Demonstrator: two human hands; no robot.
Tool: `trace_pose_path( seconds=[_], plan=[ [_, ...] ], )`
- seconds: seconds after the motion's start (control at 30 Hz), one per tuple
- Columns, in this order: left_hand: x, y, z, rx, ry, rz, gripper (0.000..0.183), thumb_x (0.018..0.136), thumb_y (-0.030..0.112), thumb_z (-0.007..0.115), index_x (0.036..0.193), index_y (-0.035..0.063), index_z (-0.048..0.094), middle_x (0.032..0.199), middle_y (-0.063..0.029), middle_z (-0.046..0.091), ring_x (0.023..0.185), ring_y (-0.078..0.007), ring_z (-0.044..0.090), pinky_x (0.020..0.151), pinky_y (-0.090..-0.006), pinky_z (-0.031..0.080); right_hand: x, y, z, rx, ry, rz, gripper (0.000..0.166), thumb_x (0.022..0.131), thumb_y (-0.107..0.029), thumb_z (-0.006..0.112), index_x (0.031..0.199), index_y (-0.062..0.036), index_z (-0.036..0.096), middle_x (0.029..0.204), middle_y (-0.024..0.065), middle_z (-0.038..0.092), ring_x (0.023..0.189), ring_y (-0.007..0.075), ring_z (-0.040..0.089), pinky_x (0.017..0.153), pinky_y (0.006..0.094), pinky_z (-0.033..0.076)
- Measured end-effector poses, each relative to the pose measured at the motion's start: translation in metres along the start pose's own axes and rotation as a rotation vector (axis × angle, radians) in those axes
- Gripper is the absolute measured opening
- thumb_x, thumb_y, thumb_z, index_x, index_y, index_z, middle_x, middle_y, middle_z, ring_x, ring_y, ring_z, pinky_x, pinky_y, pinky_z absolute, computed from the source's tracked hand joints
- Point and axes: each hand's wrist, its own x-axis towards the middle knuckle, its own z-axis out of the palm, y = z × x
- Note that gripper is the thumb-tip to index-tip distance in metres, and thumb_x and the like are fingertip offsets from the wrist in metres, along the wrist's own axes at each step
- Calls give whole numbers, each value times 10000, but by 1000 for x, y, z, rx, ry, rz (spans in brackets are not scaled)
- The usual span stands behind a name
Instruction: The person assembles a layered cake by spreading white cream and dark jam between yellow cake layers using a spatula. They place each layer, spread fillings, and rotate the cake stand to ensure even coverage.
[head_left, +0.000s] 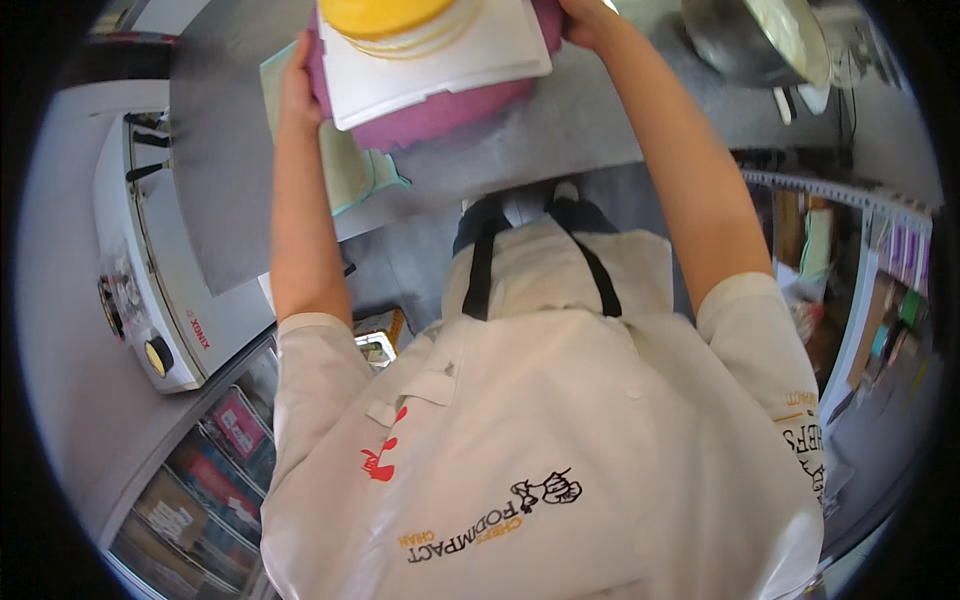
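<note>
A round layered cake (390, 16) with a yellow top stands on a white square board (442, 86) at the picture's top edge. A purple cloth (450, 120) lies under the board and shows at its near side and both ends. My left hand (301, 86) grips the left side of the cloth and board, fingers partly hidden. My right hand (586, 24) holds the right side, partly cut off by the top edge. Green cloths (349, 169) with turquoise edging lie on the metal table below and left of the board.
The grey metal table (217, 187) spans the front. A metal bowl (739, 45) with white stuff inside stands at the upper right, near a white-handled tool (783, 105). Black-handled tools (146, 171) and a white chest-like appliance (180, 300) are left; shelves (862, 247) with goods are right.
</note>
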Motion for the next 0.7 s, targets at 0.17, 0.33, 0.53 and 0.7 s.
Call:
trace_pose_path(
  seconds=[0.17, 0.33, 0.53, 0.7],
  plan=[
    [-16, 14, -12, 112, -52, 1, 405, 935, 367, 511, 1184, 49, 549, 1088, -73, 632, 966, -185, 612, 786, -305, 509, -6, -9, -19, -64, -3, -76, 428, 774, -238, 690, 1149, -60, 584, 1094, 83, 644, 960, 209, 629, 840, 341, 506],
    [-26, 23, -27, 282, -61, -30, 310, 922, 266, 560, 1135, 41, 568, 1049, -53, 639, 874, -151, 628, 707, -273, 531, -15, -17, -6, -148, 27, -69, 449, 789, -254, 687, 1180, -76, 555, 1058, 35, 645, 912, 171, 629, 782, 337, 524],
    [-12, 21, -32, 314, -62, -29, 266, 911, 224, 585, 1103, 40, 583, 982, -34, 651, 804, -128, 621, 678, -257, 531, 20, -13, -20, -44, -129, -54, 362, 875, -112, 575, 1214, -2, 512, 1139, 128, 622, 1005, 207, 625, 892, 368, 499],
    [-14, 20, -40, 279, -140, -50, 233, 900, 217, 602, 1068, 55, 602, 924, -25, 649, 776, -115, 607, 623, -243, 510, 15, -8, -17, 36, -135, -90, 361, 887, -53, 537, 1230, 47, 485, 1156, 151, 611, 1031, 247, 617, 917, 389, 490]
  ],
)
